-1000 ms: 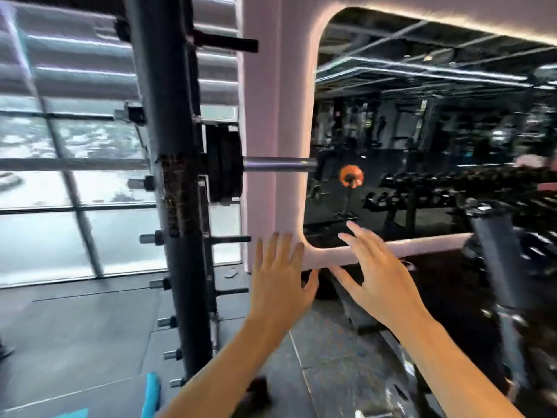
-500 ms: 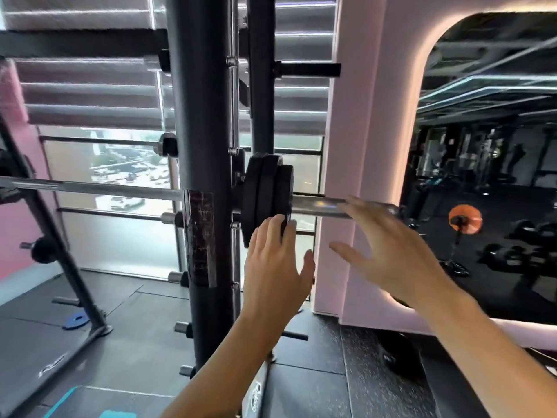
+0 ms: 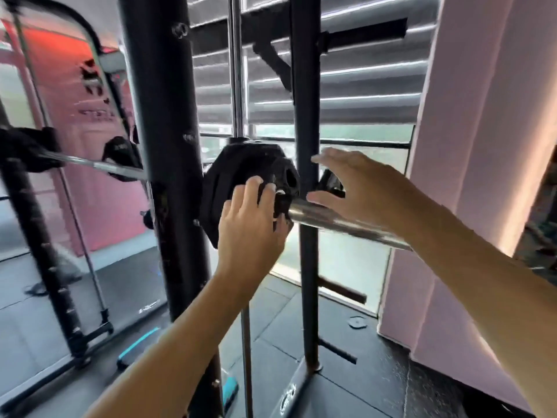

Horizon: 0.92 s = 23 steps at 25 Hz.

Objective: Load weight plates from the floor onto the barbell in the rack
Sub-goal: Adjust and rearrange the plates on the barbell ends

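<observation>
Black weight plates (image 3: 241,179) on chrome-silver barbell sleeve (image 3: 340,221). Rack uprights (image 3: 162,116) black. Wall (image 3: 482,146) pale pink. Floor mats (image 3: 286,321) dark grey, teal accent (image 3: 138,345). Blinds (image 3: 346,86) grey, horizontally striped.

rack foot (image 3: 287,401): a white logo, too blurred to read
floor mat (image 3: 149,306): a small white mark, unreadable
pink wall (image 3: 96,113): dark lettering and a dark emblem (smeared by motion, not legible)
plates (image 3: 241,182): no marking can be made out
</observation>
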{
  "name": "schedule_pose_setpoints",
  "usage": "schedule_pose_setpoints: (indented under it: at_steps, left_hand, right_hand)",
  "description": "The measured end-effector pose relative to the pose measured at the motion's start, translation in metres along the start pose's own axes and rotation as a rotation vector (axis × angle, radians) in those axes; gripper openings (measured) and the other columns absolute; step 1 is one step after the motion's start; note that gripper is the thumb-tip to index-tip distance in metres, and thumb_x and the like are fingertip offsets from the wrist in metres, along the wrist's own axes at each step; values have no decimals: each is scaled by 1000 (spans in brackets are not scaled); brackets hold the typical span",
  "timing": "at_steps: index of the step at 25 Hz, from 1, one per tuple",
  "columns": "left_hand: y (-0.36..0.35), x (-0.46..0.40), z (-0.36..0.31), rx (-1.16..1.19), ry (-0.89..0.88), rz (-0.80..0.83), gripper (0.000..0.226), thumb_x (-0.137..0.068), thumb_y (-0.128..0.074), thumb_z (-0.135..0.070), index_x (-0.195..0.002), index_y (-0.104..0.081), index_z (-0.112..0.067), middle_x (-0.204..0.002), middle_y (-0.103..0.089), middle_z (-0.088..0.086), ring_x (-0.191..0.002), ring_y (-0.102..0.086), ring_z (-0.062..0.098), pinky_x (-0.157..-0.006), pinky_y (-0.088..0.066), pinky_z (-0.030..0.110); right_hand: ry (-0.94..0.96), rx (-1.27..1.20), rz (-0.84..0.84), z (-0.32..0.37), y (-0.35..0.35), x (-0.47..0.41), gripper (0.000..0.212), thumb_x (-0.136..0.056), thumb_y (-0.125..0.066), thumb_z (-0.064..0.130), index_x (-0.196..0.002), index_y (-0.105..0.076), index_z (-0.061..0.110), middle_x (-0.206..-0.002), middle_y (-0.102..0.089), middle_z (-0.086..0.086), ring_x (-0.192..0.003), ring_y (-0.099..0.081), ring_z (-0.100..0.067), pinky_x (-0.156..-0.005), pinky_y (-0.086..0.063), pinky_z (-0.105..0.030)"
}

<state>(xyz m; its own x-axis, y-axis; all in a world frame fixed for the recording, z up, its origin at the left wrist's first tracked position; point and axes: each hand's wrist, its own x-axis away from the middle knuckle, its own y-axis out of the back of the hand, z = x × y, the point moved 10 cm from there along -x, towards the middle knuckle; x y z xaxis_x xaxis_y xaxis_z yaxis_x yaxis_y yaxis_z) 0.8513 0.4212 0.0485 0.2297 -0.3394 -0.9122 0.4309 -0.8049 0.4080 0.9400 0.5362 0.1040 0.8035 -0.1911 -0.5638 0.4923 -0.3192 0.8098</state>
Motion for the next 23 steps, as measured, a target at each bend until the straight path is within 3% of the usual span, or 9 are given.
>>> schedule_pose_setpoints:
  at_steps: [4, 7, 10, 13, 17, 20, 23]
  left_hand:
    - [-5, -20, -3, -176, 149, 41, 47, -80, -79, -18, -121, -60, -5, -114, -58, 11, -99, -60, 29, -69, -56, 40]
    - [-1, -21, 4, -259, 267, 74, 50, -80, -80, -19, -123, -59, -8, -112, -58, 10, -92, -66, 31, -62, -55, 42]
    - [-3, -12, 15, -347, 380, 133, 58, -78, -82, -30, -125, -54, -11, -113, -58, 7, -86, -68, 37, -63, -54, 45]
    - [-15, -1, 20, -398, 443, 218, 81, -67, -88, -45, -129, -48, -11, -121, -53, 9, -74, -68, 40, -60, -55, 44]
    - [-29, 7, 20, -487, 468, 240, 97, -57, -94, -45, -132, -43, -10, -121, -49, 11, -63, -69, 29, -52, -54, 35]
    - [-40, 5, 25, -550, 476, 270, 97, -60, -96, -35, -135, -40, -8, -121, -46, 11, -61, -67, 18, -48, -51, 26]
    - [-49, 0, 27, -625, 444, 271, 103, -56, -98, -26, -139, -40, -4, -125, -48, 14, -52, -59, 12, -45, -46, 20]
  right_hand:
    - [129, -181, 5, -43, -18, -28, 68, -93, -52, 59, -147, -40, 20, -145, -51, -3, -123, -56, -25, -95, -49, -40]
    - [205, -351, 54, -56, -42, -46, 53, -95, -58, 43, -140, -48, 17, -115, -67, -8, -95, -65, -20, -77, -48, -27]
    - [244, -487, 145, -56, -71, -66, 40, -95, -63, 29, -132, -52, 20, -103, -68, -3, -87, -65, -14, -81, -55, -36]
    - [276, -556, 165, -51, -81, -90, 37, -95, -63, 23, -130, -53, 20, -100, -66, 2, -86, -67, -17, -82, -56, -41]
    - [318, -463, 113, -40, -93, -120, 43, -89, -66, 19, -128, -48, 21, -88, -65, -4, -74, -67, -20, -69, -57, -43]
    - [333, -330, 76, -27, -99, -137, 34, -89, -65, 15, -115, -44, 11, -69, -51, -3, -56, -52, -17, -48, -41, -34]
    - [373, -273, 64, -15, -96, -143, 36, -90, -65, 14, -118, -41, 12, -66, -44, -1, -56, -45, -12, -47, -29, -26]
